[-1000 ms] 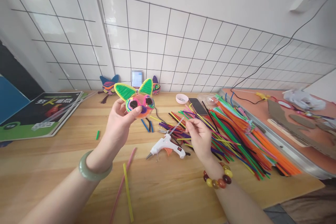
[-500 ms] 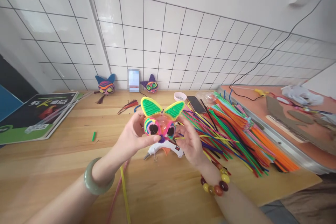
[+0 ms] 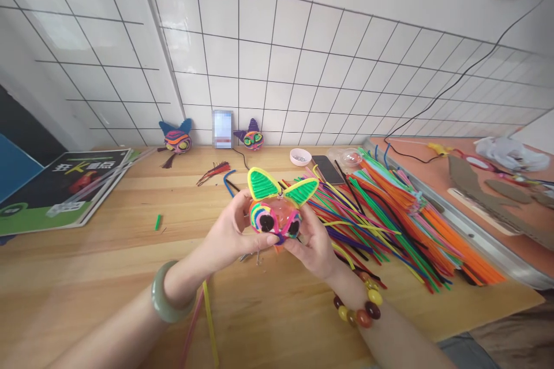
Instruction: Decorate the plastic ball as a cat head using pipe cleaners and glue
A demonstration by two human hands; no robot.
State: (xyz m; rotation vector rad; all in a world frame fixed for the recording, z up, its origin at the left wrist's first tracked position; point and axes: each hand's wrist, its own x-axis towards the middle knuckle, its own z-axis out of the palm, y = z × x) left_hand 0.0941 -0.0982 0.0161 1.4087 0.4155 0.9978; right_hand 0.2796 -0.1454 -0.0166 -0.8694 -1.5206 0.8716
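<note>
Between both hands I hold up a pipe-cleaner cat head (image 3: 277, 213), with green ears edged in yellow, multicoloured rings around black eyes and a purple nose. My left hand (image 3: 231, 228) grips its left side, the thumb lying by the nose. On the other side my right hand (image 3: 314, 242) is closed around the edge, its thumb below the right eye. Clear plastic shows in the middle of the face. Behind and under the hands, the glue gun is almost wholly hidden; only its nozzle (image 3: 246, 256) peeks out.
Many coloured pipe cleaners (image 3: 398, 219) spread over the right of the wooden table (image 3: 108, 277). At the back stand two finished animal heads, one blue-eared (image 3: 176, 137) and one purple-eared (image 3: 251, 135), beside a lit phone (image 3: 223, 129). A magazine (image 3: 82, 184) lies left; a pink bowl (image 3: 300, 157) sits behind.
The cat head and both hands appear slightly lower and further right. My right thumb has come in against the lower face, and the hands now cover most of the glue gun.
</note>
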